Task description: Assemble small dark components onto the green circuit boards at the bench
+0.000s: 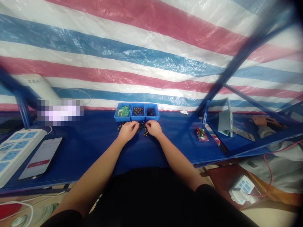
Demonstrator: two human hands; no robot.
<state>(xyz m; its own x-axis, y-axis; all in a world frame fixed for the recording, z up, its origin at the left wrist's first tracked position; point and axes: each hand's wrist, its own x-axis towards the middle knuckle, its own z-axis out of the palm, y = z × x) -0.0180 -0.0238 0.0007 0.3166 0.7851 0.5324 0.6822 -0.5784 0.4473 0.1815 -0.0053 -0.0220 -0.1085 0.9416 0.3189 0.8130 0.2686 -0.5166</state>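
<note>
My left hand and my right hand rest on the blue table, close together, fingers curled in a pinch over a small heap of dark parts. What each pinch holds is too small to name. Just behind the hands stand three joined blue bins: the left one holds green parts, the middle one brownish parts, the right one dark parts.
A phone and a white power strip lie at the left. A red packet lies at the right. Another person's hand rests beyond a blue frame post. A striped tarp hangs behind.
</note>
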